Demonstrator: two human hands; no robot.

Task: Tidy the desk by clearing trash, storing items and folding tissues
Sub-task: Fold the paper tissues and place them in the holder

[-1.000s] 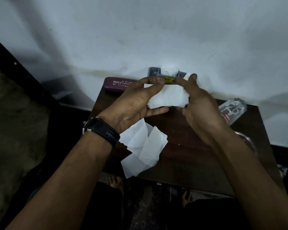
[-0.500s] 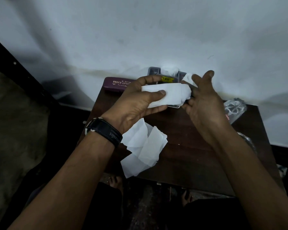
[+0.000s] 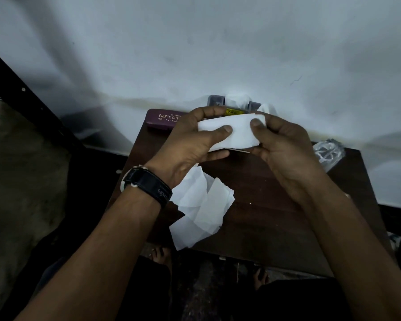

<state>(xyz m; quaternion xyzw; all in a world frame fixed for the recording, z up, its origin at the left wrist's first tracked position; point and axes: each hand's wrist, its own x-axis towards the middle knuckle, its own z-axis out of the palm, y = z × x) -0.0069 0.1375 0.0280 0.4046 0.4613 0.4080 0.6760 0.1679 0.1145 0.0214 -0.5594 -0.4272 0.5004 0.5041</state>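
Nearest me, loose tissues (image 3: 202, 209) lie on the surface (image 3: 264, 216), overhanging its front edge. Above them I log the left hand (image 3: 190, 144) and right hand (image 3: 285, 147), each pinching one end of a folded tissue (image 3: 239, 133) between thumb and fingers. Farthest: maroon case (image 3: 160, 121) and grey box (image 3: 215, 100), at the wall.

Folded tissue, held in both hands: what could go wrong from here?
1. The folded tissue is pinched in mid-air by left hand and right hand; it may tear or fold crooked.
2. The loose tissues overhang the near edge of the desk below the left wrist; a brush could knock them off.
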